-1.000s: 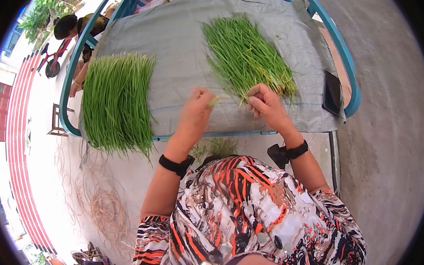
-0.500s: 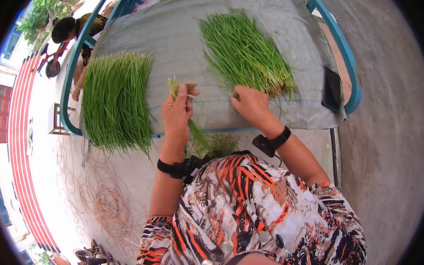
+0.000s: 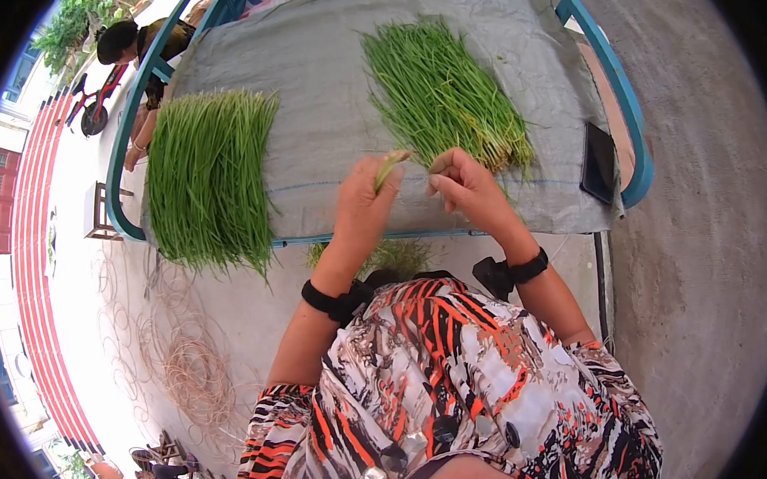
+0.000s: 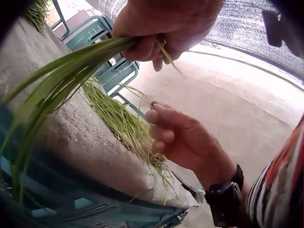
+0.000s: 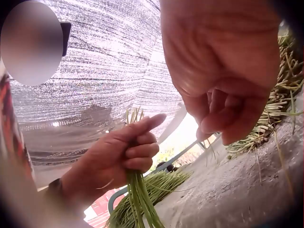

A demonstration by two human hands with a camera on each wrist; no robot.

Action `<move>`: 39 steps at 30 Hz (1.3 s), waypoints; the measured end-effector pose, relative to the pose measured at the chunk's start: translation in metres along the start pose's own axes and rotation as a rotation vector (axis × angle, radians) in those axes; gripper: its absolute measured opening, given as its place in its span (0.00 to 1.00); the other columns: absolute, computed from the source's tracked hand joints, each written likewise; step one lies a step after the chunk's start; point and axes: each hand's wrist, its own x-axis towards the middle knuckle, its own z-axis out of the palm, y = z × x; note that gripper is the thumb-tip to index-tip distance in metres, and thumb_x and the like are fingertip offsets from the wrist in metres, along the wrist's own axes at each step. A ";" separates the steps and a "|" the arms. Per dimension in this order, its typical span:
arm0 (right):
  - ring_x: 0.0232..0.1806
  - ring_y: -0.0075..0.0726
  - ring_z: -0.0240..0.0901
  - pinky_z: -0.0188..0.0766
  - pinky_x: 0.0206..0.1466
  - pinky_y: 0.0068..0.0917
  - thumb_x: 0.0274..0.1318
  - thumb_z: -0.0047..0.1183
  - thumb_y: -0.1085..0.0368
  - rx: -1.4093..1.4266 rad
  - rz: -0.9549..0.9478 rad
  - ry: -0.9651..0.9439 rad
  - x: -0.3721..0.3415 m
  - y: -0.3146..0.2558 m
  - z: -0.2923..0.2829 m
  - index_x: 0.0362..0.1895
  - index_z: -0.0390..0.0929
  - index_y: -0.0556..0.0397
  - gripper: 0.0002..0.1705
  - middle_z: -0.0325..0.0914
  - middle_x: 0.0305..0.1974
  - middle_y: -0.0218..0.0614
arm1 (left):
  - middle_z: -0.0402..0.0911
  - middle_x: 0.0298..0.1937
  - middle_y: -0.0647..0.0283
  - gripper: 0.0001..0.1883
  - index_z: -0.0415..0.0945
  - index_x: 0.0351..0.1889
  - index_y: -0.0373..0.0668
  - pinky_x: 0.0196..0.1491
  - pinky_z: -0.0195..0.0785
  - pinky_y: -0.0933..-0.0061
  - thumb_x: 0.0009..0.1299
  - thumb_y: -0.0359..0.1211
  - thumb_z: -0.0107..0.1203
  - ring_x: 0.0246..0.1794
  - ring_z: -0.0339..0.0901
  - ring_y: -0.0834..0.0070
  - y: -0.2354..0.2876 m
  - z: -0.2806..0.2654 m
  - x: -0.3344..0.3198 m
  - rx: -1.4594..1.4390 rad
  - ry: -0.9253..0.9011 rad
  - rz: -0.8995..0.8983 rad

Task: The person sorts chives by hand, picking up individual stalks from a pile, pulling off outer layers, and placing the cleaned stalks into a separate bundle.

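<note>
My left hand (image 3: 363,204) grips a small bundle of green stalks (image 3: 388,168), pale ends up beside the thumb. In the left wrist view the long blades (image 4: 71,66) droop from that hand (image 4: 166,21). My right hand (image 3: 475,196) is just right of it, not touching; its fingertips pinch thin strands (image 5: 209,148), seen in the right wrist view. A neat pile of green stalks (image 3: 211,179) lies at the left of the grey cloth, pale ends away from me. The looser pile (image 3: 445,89) at the right has yellowish ends near my right hand.
The grey cloth (image 3: 324,95) covers a surface with a teal frame (image 3: 614,80). A black phone (image 3: 598,163) lies at its right edge. Green scraps (image 3: 397,256) are below the front edge, coiled strands (image 3: 195,366) on the floor. A person (image 3: 122,45) is beyond the left rail.
My left hand has swung right from the middle of the cloth toward my right hand, bringing the bundle's pale ends close to it. The right hand has turned and its fingers show now.
</note>
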 end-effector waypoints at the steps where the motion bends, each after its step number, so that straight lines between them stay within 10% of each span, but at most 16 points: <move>1: 0.22 0.17 0.65 0.64 0.24 0.17 0.58 0.51 0.67 -0.005 0.015 -0.026 -0.003 -0.003 0.000 0.41 0.68 0.56 0.09 0.78 0.29 0.31 | 0.69 0.28 0.65 0.13 0.76 0.51 0.45 0.30 0.66 0.67 0.70 0.34 0.51 0.28 0.73 0.69 -0.002 0.004 0.000 0.123 -0.040 0.128; 10: 0.24 0.17 0.65 0.63 0.25 0.18 0.59 0.48 0.70 0.009 0.031 -0.182 -0.018 -0.005 -0.002 0.39 0.65 0.55 0.07 0.72 0.28 0.28 | 0.70 0.33 0.58 0.10 0.76 0.40 0.47 0.32 0.67 0.61 0.61 0.25 0.53 0.32 0.74 0.57 -0.001 0.008 -0.014 0.428 -0.325 0.214; 16: 0.26 0.18 0.65 0.64 0.26 0.18 0.59 0.47 0.69 -0.030 0.082 -0.066 -0.020 -0.006 -0.013 0.41 0.67 0.55 0.07 0.72 0.28 0.28 | 0.73 0.34 0.64 0.07 0.76 0.40 0.45 0.29 0.66 0.66 0.66 0.27 0.51 0.29 0.73 0.64 -0.008 -0.013 -0.018 0.361 -0.156 0.232; 22: 0.28 0.30 0.73 0.69 0.30 0.29 0.57 0.51 0.65 -0.478 -0.110 0.165 0.003 -0.011 -0.005 0.39 0.74 0.53 0.07 0.75 0.32 0.33 | 0.72 0.29 0.72 0.13 0.74 0.46 0.38 0.20 0.51 0.86 0.77 0.36 0.43 0.23 0.61 0.89 0.028 -0.055 -0.016 -0.514 0.201 -0.395; 27: 0.33 0.49 0.75 0.71 0.34 0.40 0.53 0.53 0.64 -0.859 -0.340 0.261 0.036 -0.011 0.016 0.41 0.77 0.50 0.11 0.75 0.37 0.37 | 0.73 0.31 0.68 0.13 0.69 0.48 0.35 0.17 0.48 0.88 0.77 0.37 0.44 0.22 0.60 0.88 0.008 -0.057 -0.009 -1.030 0.290 -0.454; 39: 0.36 0.52 0.75 0.70 0.38 0.46 0.55 0.51 0.62 -1.096 -0.218 0.282 0.072 0.004 0.004 0.35 0.73 0.48 0.06 0.75 0.36 0.38 | 0.70 0.33 0.69 0.11 0.67 0.48 0.39 0.16 0.52 0.89 0.77 0.37 0.43 0.26 0.60 0.86 -0.014 -0.042 0.001 -1.505 0.231 -0.511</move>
